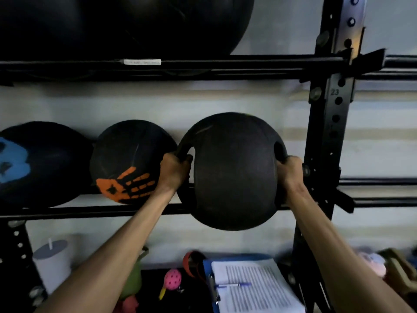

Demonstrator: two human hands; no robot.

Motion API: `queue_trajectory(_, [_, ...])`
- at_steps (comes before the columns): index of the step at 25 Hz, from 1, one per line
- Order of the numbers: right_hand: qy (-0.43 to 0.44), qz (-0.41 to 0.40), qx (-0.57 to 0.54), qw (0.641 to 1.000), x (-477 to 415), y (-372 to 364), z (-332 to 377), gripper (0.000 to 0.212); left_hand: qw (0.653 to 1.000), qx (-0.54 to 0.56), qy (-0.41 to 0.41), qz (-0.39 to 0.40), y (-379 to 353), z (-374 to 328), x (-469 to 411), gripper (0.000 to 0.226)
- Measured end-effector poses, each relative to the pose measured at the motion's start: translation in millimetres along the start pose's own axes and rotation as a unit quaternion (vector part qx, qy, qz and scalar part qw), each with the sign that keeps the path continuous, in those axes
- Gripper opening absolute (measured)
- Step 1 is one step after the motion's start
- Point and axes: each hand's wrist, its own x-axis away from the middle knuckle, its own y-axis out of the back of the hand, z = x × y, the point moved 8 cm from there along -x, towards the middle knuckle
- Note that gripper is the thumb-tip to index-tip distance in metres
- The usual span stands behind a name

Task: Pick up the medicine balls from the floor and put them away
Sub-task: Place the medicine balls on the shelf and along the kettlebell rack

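Wall: I am viewing a pale wall (225,98) running behind a black metal rack (327,132).
Left hand: I am seeing the left hand (174,169) curling tightly round the left handle of the handled medicine ball (234,177).
Right hand: the right hand (291,172) is gripping the opposite handle, fingers wrapping behind it.
Handled medicine ball: it is sitting between both hands at the middle tier, just left of the rack upright and overlapping the front rail (67,212). I cannot tell whether it is resting on the rails.
Neighbouring ball: an orange-print ball (128,159) is lying on the same tier, just beside the left hand.
Far-left ball: a blue-marked ball (40,163) is sitting next to the orange-print ball, partly cropped.
Upper tier: a large black ball (135,26) is filling the shelf above. A white label (142,62) is showing on that tier's rail, its text unreadable.
Below the rack: a blue clipboard (208,281) is carrying printed sheets with a pen (234,285) lying across them. A pink perforated ball (172,279) is lying to its left.
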Motion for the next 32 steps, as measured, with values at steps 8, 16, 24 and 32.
queue_trajectory(8, [-0.006,0.065,-0.025,0.998,-100.5,-38.8,-29.4,0.038,0.997,-0.053,0.027,-0.056,-39.1,14.5,-56.7,0.013])
queue_trajectory(16, [-0.05,0.127,-0.015,0.991,-140.3,-78.5,-62.7,0.018,0.991,-0.1,0.082,-0.041,-51.2,35.4,-73.8,0.021])
queue_trajectory(24, [-0.058,0.139,0.048,0.987,-151.7,-97.1,-76.8,0.019,0.989,0.048,0.14,-0.011,-65.8,73.4,-43.8,0.033])
queue_trajectory(32, [-0.002,0.14,-0.022,0.99,-78.2,-54.3,-77.4,0.032,0.988,-0.012,0.15,-0.027,-29.4,74.6,20.8,0.029])
